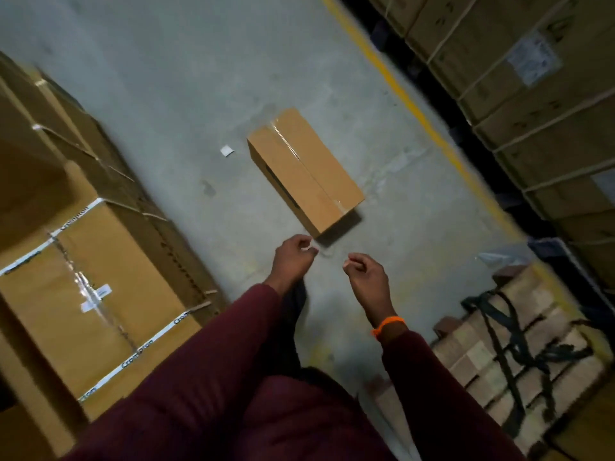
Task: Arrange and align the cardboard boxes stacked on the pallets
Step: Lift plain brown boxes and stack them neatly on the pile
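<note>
Box (pixel 306 171), single, brown, taped down the middle of its top, lying on the concrete floor (pixel 166 78) in the open aisle, apart from any stack. Long axis runs on the 11-to-5 o'clock line; near corner points back toward the person.

Left hand (pixel 294 257) and right hand (pixel 366 274) both out in front, low, empty. Fingers (pixel 304 242) loosely curled on each, gripping nothing, touching nothing. Orange wristband (pixel 387 322) on the right wrist.

Key relation: box sits at 12 o'clock from both hands. Left hand is nearer, just short of the near corner; right hand a little further back, toward 4 o'clock of that corner.

Judgement: the skewed axis means a lift would likely need one hand on each long side, or a turn first.

Stacked boxes (pixel 83 277) with printed strapping at 9 o'clock, near. Roped cartons (pixel 532 111) at 2 o'clock, beyond the yellow line (pixel 416 104).
</note>
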The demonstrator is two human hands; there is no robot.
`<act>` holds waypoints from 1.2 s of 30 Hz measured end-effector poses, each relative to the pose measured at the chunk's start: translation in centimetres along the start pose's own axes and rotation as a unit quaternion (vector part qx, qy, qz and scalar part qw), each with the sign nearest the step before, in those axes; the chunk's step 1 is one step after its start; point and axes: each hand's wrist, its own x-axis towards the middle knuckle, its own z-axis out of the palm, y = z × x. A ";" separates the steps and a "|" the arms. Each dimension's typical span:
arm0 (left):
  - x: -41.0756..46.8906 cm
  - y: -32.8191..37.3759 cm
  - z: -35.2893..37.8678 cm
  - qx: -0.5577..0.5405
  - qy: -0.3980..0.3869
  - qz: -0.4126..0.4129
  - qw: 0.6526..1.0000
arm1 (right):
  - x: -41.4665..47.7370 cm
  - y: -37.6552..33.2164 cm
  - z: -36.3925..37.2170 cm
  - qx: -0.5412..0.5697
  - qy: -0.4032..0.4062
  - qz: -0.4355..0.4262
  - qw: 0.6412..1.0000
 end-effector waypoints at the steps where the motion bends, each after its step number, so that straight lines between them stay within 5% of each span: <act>1: 2.4 1.8 0.1 0.007 0.002 -0.005 1.000 | 2.3 -0.9 -0.9 -0.043 -0.021 -0.006 0.999; 8: 20.6 7.0 0.8 0.025 -0.007 -0.059 0.998 | 23.2 -2.5 -3.5 -0.240 -0.107 -0.098 0.960; 15: 40.6 -5.1 9.9 -0.042 0.012 -0.201 0.979 | 47.2 9.8 2.7 -0.212 -0.073 -0.008 0.975; 21: 48.3 -13.3 20.3 -0.229 0.052 -0.252 0.939 | 60.0 19.3 6.5 -0.217 -0.077 0.019 0.973; 29: 43.9 -13.9 19.8 -0.294 0.265 -0.153 0.906 | 55.8 15.9 5.2 -0.166 -0.051 -0.108 0.979; 36: 30.1 -4.0 8.3 -0.341 0.279 -0.137 0.887 | 41.9 0.8 -0.1 -0.056 -0.068 -0.156 0.984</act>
